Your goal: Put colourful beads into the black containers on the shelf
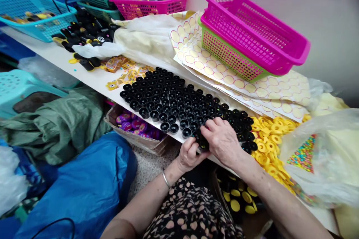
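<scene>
Nearest the camera, a patterned dark garment (190,213) is seen, with a blue bag (84,190) at near left. At the near edge of the bench (95,78), the left hand (190,153) is curled shut on a black cap (202,145), while the right hand (223,140) is laid over the same cap with fingers bent together. A field of black caps (174,101) is spread just beyond. Yellow rings (269,138) are heaped to the right. Stacked pink and green baskets (252,37) are set far right on sticker sheets (224,74).
</scene>
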{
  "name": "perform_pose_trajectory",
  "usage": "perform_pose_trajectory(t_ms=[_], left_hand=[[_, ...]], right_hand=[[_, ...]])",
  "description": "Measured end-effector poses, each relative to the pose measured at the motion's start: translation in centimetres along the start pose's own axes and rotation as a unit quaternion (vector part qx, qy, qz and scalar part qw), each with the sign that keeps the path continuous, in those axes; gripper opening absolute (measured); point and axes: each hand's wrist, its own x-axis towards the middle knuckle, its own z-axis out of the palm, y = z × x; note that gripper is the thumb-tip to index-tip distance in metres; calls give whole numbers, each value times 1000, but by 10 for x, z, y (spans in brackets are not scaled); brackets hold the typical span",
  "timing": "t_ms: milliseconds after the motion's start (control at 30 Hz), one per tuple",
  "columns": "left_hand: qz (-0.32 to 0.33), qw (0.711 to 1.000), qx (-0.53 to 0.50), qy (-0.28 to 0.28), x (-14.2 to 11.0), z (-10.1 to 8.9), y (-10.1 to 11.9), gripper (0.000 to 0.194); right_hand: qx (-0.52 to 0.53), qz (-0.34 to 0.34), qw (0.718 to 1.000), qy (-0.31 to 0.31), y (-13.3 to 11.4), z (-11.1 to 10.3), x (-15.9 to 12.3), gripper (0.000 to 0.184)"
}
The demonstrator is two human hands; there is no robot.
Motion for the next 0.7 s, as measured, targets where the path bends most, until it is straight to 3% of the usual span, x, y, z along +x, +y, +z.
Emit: perform_pose_trajectory(t_ms=[67, 133, 167, 233, 333, 400, 467, 533, 600, 633, 700], left_hand=[[7, 1000, 17, 0, 1, 0, -1, 55], [21, 999, 26, -6, 2, 0, -2, 56], [27, 999, 30, -11, 3, 0, -3, 56], [34, 999, 31, -14, 3, 1, -7, 60], [36, 999, 5, -18, 3, 5, -14, 64], [27, 999, -26, -21, 4, 9, -19, 60], [6, 997, -71, -36, 5, 10, -22, 53], [-15, 991, -122, -56, 6, 9, -23, 50], [-13, 989, -137, -59, 8, 5, -22, 52], [-3, 991, -125, -50, 9, 3, -19, 56], [40, 996, -80, -25, 14, -3, -7, 67]], right_hand=[[100, 60, 990, 85, 10, -4, -18, 17], [247, 142, 939, 190, 24, -7, -50, 17], [319, 192, 893, 254, 32, -8, -71, 16], [423, 290, 766, 389, 44, -9, -122, 18], [458, 386, 571, 562, 51, -8, -207, 18], [433, 434, 484, 625, 47, 0, -256, 19], [414, 483, 418, 648, 39, 15, -290, 22], [421, 520, 378, 640, 28, 37, -307, 25], [428, 546, 371, 618, 16, 61, -309, 27], [422, 558, 379, 606, 9, 72, -306, 27], [383, 579, 430, 578, -3, 88, -294, 27]])
